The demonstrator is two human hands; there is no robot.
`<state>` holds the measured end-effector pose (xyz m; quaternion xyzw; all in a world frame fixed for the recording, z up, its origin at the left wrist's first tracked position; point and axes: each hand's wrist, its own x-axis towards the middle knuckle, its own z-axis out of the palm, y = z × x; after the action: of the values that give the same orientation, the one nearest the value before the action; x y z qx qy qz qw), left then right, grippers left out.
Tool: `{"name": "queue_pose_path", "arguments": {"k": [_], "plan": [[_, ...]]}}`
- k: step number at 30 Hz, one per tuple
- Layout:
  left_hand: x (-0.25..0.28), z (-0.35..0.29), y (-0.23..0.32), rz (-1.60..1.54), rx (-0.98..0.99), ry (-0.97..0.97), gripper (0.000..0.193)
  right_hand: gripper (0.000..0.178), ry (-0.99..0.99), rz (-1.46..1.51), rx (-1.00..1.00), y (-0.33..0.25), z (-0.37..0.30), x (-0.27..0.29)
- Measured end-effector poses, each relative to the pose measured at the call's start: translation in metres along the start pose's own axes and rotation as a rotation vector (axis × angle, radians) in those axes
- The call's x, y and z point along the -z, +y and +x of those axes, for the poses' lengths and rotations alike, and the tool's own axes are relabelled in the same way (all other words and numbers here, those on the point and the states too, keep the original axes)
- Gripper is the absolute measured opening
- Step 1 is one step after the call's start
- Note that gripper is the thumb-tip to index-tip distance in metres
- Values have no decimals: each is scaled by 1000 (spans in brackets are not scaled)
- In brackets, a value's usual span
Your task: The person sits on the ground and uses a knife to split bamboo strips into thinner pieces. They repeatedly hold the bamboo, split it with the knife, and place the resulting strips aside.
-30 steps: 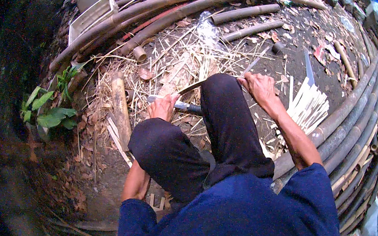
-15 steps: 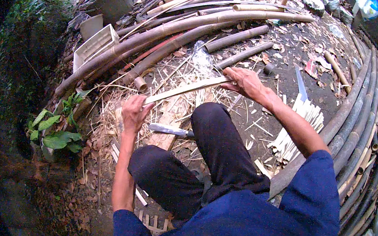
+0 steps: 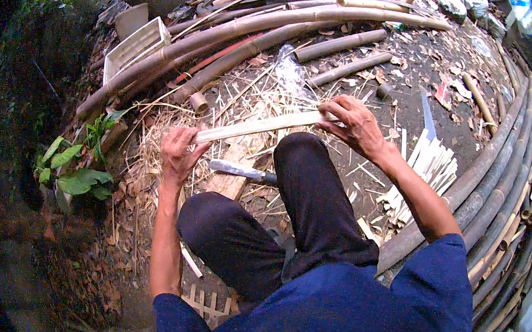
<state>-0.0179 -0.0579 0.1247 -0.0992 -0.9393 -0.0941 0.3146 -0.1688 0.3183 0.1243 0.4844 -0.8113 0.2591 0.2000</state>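
Observation:
A pale split bamboo strip spans between my two hands, its right end a little higher in the picture. My left hand pinches one end between thumb and fingers. The other end is gripped by my right hand, above my right knee. Below the strip, a large knife with a broad grey blade and dark handle lies across a flat wooden board. Thin bamboo shavings are strewn around the board.
Long bamboo poles curve across the far side, and more poles line the right. A bundle of cut strips lies right of my knees, beside a blue saw blade. A white crate and green plant are at left.
Both hands still hold the bamboo strip. Its broad pale face now shows more, as if it has been turned. My left hand sits slightly further left, and the whole view has shifted a little.

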Motion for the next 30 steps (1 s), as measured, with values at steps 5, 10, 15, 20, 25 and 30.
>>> {"name": "queue_pose_path", "arguments": {"k": [5, 10, 15, 20, 25, 30], "plan": [[17, 6, 6, 20, -11, -88, 33, 23, -134, 39, 50, -4, -9, 0], [24, 10, 10, 43, -61, -107, 31, 40, -197, -67, 109, -11, -16, 1], [22, 13, 8, 44, -82, -128, 30, 40, -289, -41, 89, -13, -14, 4], [17, 12, 12, 24, -75, -119, 28, 40, -269, 41, 48, -6, -17, -3], [9, 5, 5, -28, -44, -150, 26, 37, -224, 161, -16, -1, -27, -21], [8, 4, 0, -93, -15, -209, 24, 24, -194, 251, -9, 8, -22, -24]]}}
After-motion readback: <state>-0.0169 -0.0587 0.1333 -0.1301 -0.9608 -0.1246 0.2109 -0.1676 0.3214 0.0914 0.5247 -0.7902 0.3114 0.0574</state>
